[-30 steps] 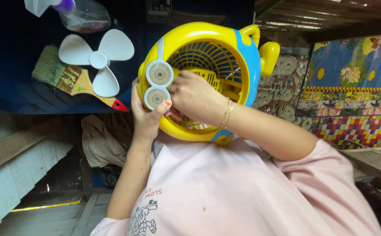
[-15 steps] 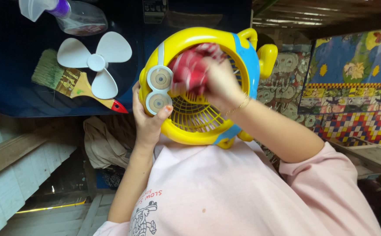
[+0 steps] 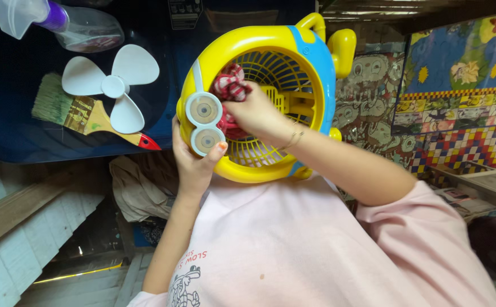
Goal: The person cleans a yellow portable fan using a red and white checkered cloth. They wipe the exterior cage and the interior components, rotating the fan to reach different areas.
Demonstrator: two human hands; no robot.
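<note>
The right hand (image 3: 253, 111) is curled tight around a red checked cloth (image 3: 229, 85), pressing it against the yellow grille (image 3: 270, 71) inside the round fan housing (image 3: 259, 96); part of the cloth bunches out at 11 o'clock from the knuckles, part hangs toward 7 o'clock. The left hand (image 3: 194, 162) grips the housing's rim at 8 o'clock, thumb tip laid over the lower of two grey round eye-like discs (image 3: 204, 124), the remaining fingers hidden behind the shell. Inside the ring, the grille lies bare from 12 to 5 o'clock of the cloth. The blue band and yellow handles (image 3: 339, 42) sit at the housing's 2 o'clock. At 9 o'clock, well apart on a dark blue surface (image 3: 9, 131), lie a white three-blade fan propeller (image 3: 113, 86), a paintbrush (image 3: 83, 113) touching it, and a spray bottle (image 3: 60, 23) at 10 o'clock.
</note>
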